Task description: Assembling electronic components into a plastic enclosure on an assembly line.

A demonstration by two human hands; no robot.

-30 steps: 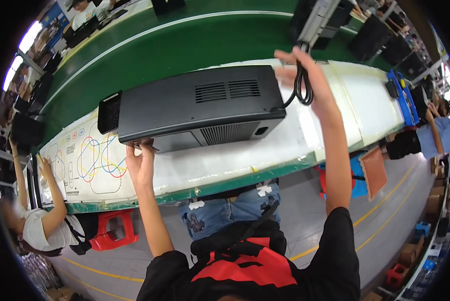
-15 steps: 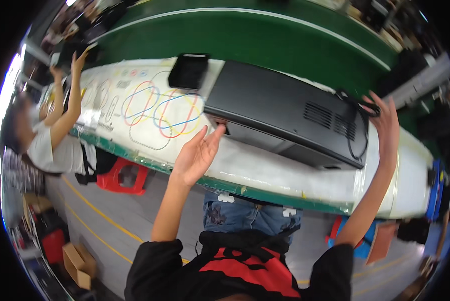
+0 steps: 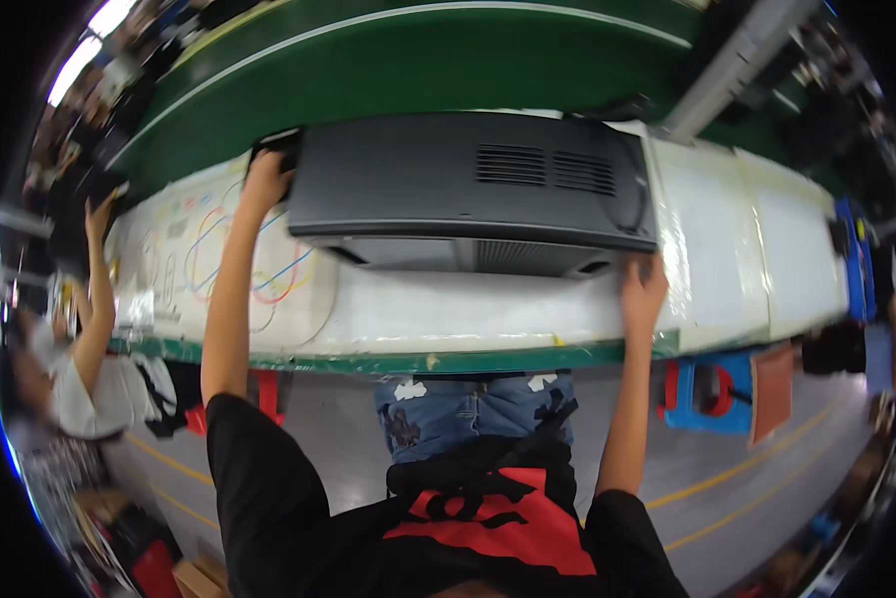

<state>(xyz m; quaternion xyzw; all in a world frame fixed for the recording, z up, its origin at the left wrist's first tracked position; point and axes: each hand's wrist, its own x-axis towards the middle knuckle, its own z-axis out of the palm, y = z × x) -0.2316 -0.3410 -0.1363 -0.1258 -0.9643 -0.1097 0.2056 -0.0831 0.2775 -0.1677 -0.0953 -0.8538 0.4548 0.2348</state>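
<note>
No complete word or number can be read. Black letter-like shapes (image 3: 473, 508) are noted on the red printed panel (image 3: 542, 546) of a black short-sleeved fabric shirt (image 3: 268, 478), broken up by folds. On the left part of the long white sheet (image 3: 418, 304), a small block of dark print (image 3: 176, 228) is blurred past legibility; tiny coloured marks (image 3: 202, 200) just above it likewise cannot be resolved.

The left hand (image 3: 265, 181) partly hides the tray (image 3: 290, 143), its fingertips lost against the dark; the right hand (image 3: 644, 286) has fingertips hidden at the case's (image 3: 388, 179) near right corner; the far cable (image 3: 624, 105) is blurred, the left worker (image 3: 101, 399) too; the near edge cuts the shirt (image 3: 273, 478)
</note>
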